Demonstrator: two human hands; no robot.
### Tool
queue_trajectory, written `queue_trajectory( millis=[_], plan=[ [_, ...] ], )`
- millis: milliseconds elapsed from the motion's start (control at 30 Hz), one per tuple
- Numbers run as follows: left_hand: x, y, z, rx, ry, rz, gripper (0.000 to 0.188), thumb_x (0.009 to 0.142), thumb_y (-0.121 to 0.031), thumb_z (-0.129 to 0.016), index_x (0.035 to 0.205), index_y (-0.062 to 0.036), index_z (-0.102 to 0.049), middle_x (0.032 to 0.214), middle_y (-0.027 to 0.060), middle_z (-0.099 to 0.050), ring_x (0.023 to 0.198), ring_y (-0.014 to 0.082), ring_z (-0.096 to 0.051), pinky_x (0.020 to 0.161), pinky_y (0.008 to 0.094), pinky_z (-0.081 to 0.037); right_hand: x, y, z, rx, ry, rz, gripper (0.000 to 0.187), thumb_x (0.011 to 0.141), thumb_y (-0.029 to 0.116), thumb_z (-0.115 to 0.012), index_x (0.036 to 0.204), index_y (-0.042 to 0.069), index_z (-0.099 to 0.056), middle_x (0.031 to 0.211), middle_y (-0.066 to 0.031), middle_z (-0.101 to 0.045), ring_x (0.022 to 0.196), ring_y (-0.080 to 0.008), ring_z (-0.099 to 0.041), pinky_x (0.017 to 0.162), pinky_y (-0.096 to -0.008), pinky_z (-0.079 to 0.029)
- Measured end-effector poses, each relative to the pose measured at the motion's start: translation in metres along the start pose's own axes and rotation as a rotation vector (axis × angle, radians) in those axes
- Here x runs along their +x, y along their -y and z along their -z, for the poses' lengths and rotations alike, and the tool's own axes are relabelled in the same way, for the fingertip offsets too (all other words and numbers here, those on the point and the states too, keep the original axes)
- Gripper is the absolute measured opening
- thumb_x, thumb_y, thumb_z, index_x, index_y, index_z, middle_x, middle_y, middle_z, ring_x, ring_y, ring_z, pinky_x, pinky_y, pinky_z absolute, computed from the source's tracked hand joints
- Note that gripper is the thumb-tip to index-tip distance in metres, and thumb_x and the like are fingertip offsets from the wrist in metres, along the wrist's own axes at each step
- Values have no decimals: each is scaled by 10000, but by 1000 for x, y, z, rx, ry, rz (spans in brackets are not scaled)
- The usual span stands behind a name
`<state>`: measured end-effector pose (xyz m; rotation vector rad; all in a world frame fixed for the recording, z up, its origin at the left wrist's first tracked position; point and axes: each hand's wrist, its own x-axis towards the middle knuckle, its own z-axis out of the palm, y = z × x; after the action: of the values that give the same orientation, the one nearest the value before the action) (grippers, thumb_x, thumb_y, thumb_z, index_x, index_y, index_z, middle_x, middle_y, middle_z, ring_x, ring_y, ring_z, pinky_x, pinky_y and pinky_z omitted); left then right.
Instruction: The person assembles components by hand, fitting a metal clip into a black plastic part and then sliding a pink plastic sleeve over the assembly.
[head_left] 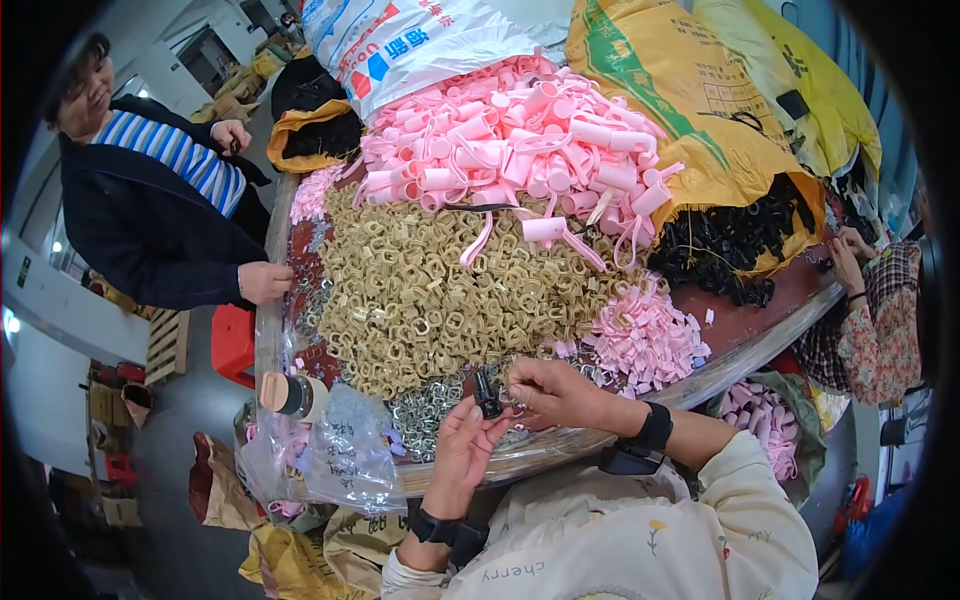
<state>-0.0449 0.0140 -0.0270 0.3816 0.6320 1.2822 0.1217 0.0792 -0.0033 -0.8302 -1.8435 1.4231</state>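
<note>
Close to the table's near edge, my left hand (465, 440) pinches a small black plastic part (487, 393) that stands up between thumb and fingers. My right hand (545, 392) is just right of it, fingertips pressed together; anything held in them is too small to make out. Under and around both hands lie small silver metal buckles (425, 408). Beyond them rises a wide heap of brass-coloured metal buckles (420, 290). To the right of my right hand is a pile of small pink strips (650, 340).
Pink plastic tubes with straps (520, 140) spill from a white sack (420, 45) at the back. A yellow sack (690, 90) of black parts (730, 235) lies right. A jar (295, 396) and clear plastic bag (350, 450) sit near left. Co-workers stand left (160, 200) and right (870, 310).
</note>
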Motion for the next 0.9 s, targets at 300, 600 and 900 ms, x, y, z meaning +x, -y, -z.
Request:
queue_trajectory(
  millis=[300,600,900],
  plan=[
    [3,1,-1,88,38,-87,257,798,-76,-514,1027,38,-487,965,134,-563,882,218,-562,813,346,-456,1,-5,5,-219,77,-19,102,805,108,-501,762,28,-455,600,-75,-451,526,-145,-418,504,-262,-378],
    [19,11,10,78,-90,-103,259,797,-64,-516,1034,38,-485,984,129,-557,885,216,-562,788,319,-467,2,-13,2,-234,133,-73,150,783,160,-495,725,26,-458,580,-130,-497,517,-292,-510,473,-355,-386],
    [16,5,10,15,-125,36,244,813,-79,-495,1032,28,-477,982,136,-555,894,242,-562,757,315,-484,5,-7,10,-211,-7,75,85,779,82,-522,758,26,-463,626,-84,-460,533,-187,-462,486,-287,-373]
  ],
)
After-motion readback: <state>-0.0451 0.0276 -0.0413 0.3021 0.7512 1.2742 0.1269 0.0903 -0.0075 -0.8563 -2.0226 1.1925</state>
